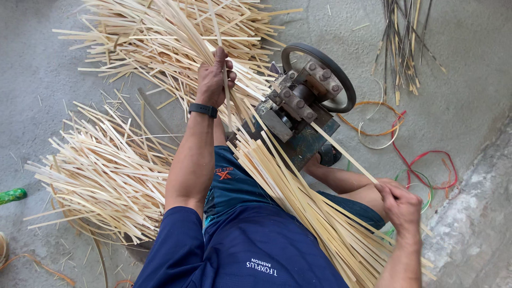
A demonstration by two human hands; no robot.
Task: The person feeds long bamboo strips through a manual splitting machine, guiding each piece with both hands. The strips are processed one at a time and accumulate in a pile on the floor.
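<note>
seated person at a small strip-splitting machine (306,101), seen from the head camera. the left hand (214,80) was closed in a fist around thin pale bamboo strips (226,104) on the far side of the machine, a dark band on its wrist. the right hand (401,205) was closed, thumb and fingers pinching a single long strip (341,152) that ran from that hand up to the machine's bolted head. between the two hands, across the lap, lay a thick bundle of uncut strips (304,208). beyond the left hand lay a loose heap of split strips (170,37), and outward of the left forearm a second heap (101,176). beyond the right hand lay coloured cord loops (421,160) on the concrete floor (469,96).

likely hazards: the strip could snap or wander off line if the two hands pulled unevenly; its sharp edges could cut the closed fingers if it slid through the grip; the left fingers sat near the machine head and could be drawn toward it.
</note>
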